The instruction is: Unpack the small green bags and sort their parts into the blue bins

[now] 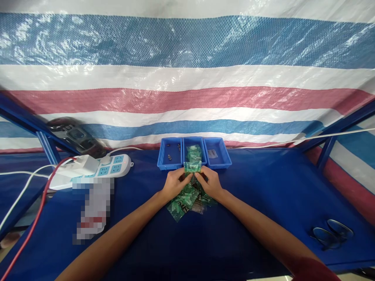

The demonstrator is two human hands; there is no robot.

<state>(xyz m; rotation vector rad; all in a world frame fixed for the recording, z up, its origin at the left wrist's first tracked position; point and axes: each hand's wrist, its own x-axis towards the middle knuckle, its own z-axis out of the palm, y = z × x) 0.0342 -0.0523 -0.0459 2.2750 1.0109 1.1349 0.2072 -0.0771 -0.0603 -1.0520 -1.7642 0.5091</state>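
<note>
Between my left hand [175,182] and my right hand [209,182] is a small clear green plastic bag [192,167], pinched by thumb and fingers at both sides. Below the hands lies a pile of similar green bags [184,201] with small pieces in them, too small to name. Just beyond, three blue trays stand side by side. The left tray [163,155] has several small metal parts [169,157] in it. More green bags [193,153] fill the middle tray [187,141]. In the right tray [221,159] are small clear strips [213,153].
A white power strip [124,166] with plugs and a red cable [43,199] lies at left, near a dark bottle-like object [77,134]. Eyeglasses [331,235] rest at right on the blue tabletop [263,187]. A striped plastic sheet [187,78] hangs behind, between blue frame posts.
</note>
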